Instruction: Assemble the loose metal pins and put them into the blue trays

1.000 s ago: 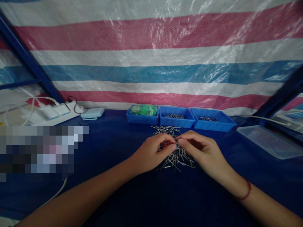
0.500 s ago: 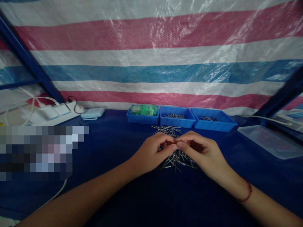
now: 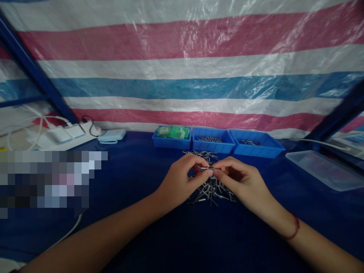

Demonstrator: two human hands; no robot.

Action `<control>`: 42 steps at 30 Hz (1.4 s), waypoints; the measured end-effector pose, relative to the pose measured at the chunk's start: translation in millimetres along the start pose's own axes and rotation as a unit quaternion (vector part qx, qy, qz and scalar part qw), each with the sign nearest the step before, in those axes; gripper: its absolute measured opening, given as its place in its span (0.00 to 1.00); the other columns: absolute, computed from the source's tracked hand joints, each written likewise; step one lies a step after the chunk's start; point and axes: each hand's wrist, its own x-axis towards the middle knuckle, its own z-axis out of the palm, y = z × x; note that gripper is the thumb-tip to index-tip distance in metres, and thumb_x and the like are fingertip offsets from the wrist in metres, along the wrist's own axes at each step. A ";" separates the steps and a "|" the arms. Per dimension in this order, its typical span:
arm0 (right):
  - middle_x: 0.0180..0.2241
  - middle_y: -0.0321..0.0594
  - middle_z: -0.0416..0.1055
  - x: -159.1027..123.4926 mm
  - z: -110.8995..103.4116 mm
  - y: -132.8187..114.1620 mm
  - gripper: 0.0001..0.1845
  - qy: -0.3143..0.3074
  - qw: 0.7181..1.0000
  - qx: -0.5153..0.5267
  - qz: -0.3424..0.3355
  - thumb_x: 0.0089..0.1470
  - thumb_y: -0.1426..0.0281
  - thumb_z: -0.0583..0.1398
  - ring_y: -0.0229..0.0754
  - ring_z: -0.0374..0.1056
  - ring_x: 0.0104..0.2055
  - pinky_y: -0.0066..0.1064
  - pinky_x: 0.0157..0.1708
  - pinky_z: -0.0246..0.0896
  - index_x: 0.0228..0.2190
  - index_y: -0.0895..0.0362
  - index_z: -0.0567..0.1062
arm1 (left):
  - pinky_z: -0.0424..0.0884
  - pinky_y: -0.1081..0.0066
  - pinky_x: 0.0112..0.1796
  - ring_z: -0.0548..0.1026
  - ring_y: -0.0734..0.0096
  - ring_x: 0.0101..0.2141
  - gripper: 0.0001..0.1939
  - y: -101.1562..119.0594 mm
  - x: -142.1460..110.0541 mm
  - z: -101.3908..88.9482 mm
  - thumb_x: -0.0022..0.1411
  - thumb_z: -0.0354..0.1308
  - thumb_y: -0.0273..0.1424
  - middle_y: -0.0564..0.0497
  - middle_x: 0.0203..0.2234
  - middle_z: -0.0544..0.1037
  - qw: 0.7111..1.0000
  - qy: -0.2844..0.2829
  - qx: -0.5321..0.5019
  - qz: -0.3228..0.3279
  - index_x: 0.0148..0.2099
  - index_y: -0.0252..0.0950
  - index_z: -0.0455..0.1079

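My left hand [image 3: 183, 180] and my right hand [image 3: 241, 178] meet fingertip to fingertip above a loose pile of silver blind rivets [image 3: 212, 188]. Between them they pinch a thin metal rivet [image 3: 203, 168], its shaft showing inside the curl of my left fingers. Thumb and index finger are closed on each hand. The rivet's far end is covered by my right fingertips, so I cannot tell its exact shape there. Parts of the pile stick out behind and below my hands on the dark blue table [image 3: 136, 167].
Along the back stand a blue bin with green packets [image 3: 172, 145], a middle bin of rivets [image 3: 213, 147] and a right bin [image 3: 256, 150] holding fewer. A clear plastic lid [image 3: 321, 170] lies right. Left are a power strip [image 3: 68, 140] and a light-blue case [image 3: 112, 135].
My left fingers have lifted and opened their curl a little, so the rivet's shaft now shows between them. My right hand has barely moved.
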 end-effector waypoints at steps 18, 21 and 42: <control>0.20 0.31 0.58 36.9 -51.6 29.0 0.16 0.273 0.906 0.180 0.267 0.51 0.59 0.57 0.26 0.47 0.13 0.22 0.10 0.41 0.23 0.59 0.73 | 0.66 0.71 0.35 0.71 0.71 0.31 0.13 2.3 2.0 -4.5 0.64 0.49 0.37 0.50 0.29 0.75 0.993 -0.008 -0.035 -0.116 0.36 0.36 0.70; 0.19 0.31 0.58 33.2 -44.5 26.1 0.18 0.234 0.910 0.181 0.292 0.53 0.60 0.55 0.26 0.48 0.13 0.21 0.11 0.42 0.22 0.59 0.73 | 0.66 0.71 0.36 0.72 0.71 0.33 0.15 -5.6 9.1 -11.4 0.65 0.45 0.37 0.50 0.30 0.75 0.992 0.026 -0.055 -0.109 0.36 0.35 0.69; 0.17 0.33 0.60 7.8 -11.4 3.9 0.23 -0.016 0.987 -0.039 0.155 0.54 0.54 0.53 0.33 0.54 0.19 0.25 0.18 0.48 0.22 0.58 0.74 | 0.63 0.65 0.35 0.70 0.61 0.35 0.11 -48.8 16.1 -35.7 0.64 0.48 0.30 0.46 0.33 0.75 0.899 -0.132 0.417 -0.008 0.36 0.33 0.71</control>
